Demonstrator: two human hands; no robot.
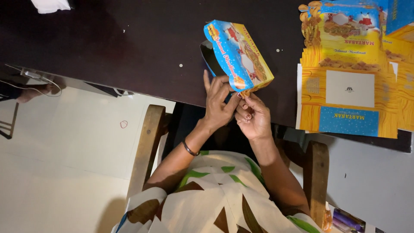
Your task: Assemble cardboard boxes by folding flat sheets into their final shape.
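The counter [129, 47] is dark and glossy and fills the upper part of the frame; a pale floor [64, 164] lies at lower left. One wooden chair [148, 142] seats the person, its two arms framing the lap.

One partly folded carton [239, 54], blue and yellow, stands tilted at centre top. The left hand [217, 103] and right hand [252, 116] both pinch its lower corner. One stack of flat carton blanks [349, 73] lies at upper right. One white object [49, 5] sits at upper left.

The person wears a cream garment [215, 203] printed with brown and green shapes, and a thin dark bangle [189, 149] at nine o'clock of it.
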